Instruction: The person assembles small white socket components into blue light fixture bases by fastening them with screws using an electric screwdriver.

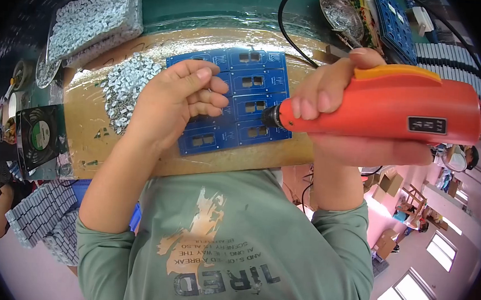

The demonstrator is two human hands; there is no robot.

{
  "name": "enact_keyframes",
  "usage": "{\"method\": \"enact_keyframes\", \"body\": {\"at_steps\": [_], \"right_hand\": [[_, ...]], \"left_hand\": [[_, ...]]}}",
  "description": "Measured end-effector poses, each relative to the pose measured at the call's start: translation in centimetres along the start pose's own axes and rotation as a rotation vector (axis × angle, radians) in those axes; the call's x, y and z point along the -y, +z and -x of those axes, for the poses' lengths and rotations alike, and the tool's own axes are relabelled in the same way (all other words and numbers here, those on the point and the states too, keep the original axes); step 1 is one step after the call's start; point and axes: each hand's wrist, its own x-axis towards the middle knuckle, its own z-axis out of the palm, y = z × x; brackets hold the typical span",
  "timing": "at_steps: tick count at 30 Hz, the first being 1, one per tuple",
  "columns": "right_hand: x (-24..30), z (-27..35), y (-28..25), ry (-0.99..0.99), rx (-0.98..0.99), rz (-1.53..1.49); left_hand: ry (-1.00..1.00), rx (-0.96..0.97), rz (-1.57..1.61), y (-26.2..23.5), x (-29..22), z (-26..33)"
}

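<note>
My right hand [328, 92] is wrapped round a red electric screwdriver [382, 112] with an orange lever along its top. Its black tip points left, over the right side of a blue circuit board panel [273, 81]. The panel lies on a brown work board and carries several small dark square parts in pairs. Above the panel's left part is my left hand [180, 98], its fingers curled in and the thumb against the index finger; whatever they hold, if anything, is hidden. Beside that hand lies a heap of small whitish terminal-like pieces [130, 86].
A clear bin [133, 9] full of similar pieces stands at the far left. Left of the brown board [84, 144] is a black fan [38, 136]. A metal dish [342, 15], blue boards [394, 27] and a stacked row of pale parts [450, 61] occupy the far right. A black cable [283, 19] loops behind the panel.
</note>
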Motion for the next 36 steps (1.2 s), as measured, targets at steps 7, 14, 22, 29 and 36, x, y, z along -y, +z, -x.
{"method": "enact_keyframes", "body": {"at_steps": [7,14,22,29,36], "right_hand": [[-1.7,-0.1,1.8,-0.078,-0.211,-0.053],[-2.6,-1.0,2.3,-0.094,-0.238,0.016],[-2.8,-1.6,3.5,0.040,-0.349,0.068],[-4.2,-2.0,-1.3,-0.067,0.017,0.062],[-3.6,-1.4,-0.2,-0.092,-0.043,0.102]], "left_hand": [[-0.004,-0.027,0.108,0.0,0.1,1.0],[-0.004,-0.029,0.091,-0.2,0.7,1.7],[-0.022,0.037,-0.014,-0.9,1.5,1.9],[-0.006,0.037,-0.054,-0.6,1.3,1.3],[-0.026,-0.010,-0.104,-0.2,0.5,0.6]]}}
